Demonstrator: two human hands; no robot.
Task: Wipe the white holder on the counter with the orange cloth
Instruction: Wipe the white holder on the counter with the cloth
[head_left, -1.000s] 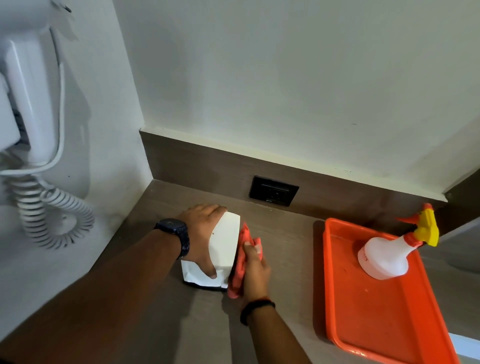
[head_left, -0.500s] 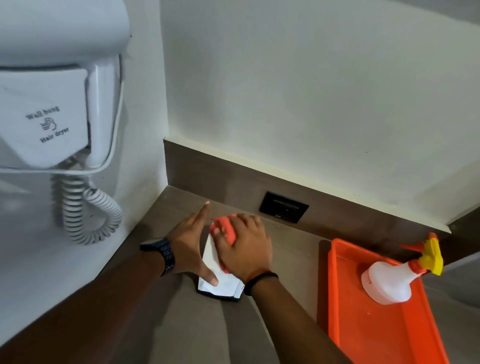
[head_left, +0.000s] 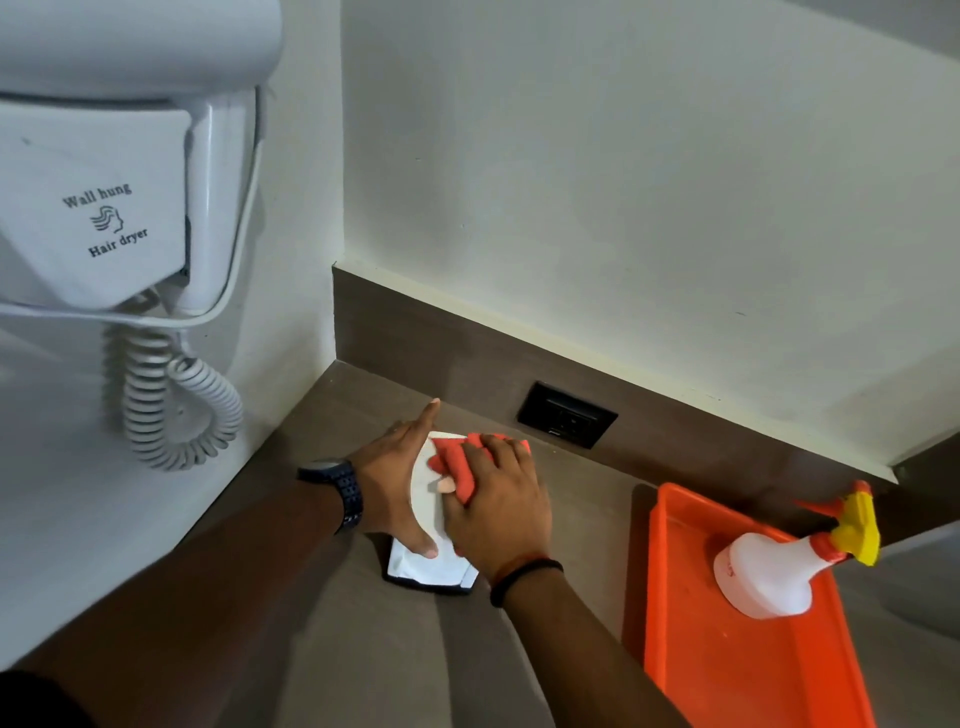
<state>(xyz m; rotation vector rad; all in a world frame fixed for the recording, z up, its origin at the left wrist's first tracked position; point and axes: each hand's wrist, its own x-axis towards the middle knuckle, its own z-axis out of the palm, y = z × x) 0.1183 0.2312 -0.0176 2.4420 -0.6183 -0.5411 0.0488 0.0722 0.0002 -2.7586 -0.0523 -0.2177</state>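
In the head view, the holder (head_left: 427, 564) lies on the counter (head_left: 332, 649), near the corner of the walls and a little in front of the socket (head_left: 567, 414). It looks like a small, stiff piece of white plastic with a dark base, probably light, so it may slide when it is rubbed. Its smooth face is probably slippery. The best place to hold it seems to be its left edge and near corner, pressing down, so that the top face stays free.

The left hand (head_left: 397, 483) does this. It lies flat and quite open along the left side of the holder, the thumb on the near part and the index finger pointing to the wall. It grips nothing; it only presses.

The right hand (head_left: 498, 512) is curled narrow around the cloth (head_left: 458, 467), which is soft and bunched, and it pushes the cloth on the top of the holder. The tray (head_left: 685, 639) with the bottle (head_left: 763, 574) stands well apart on the right.
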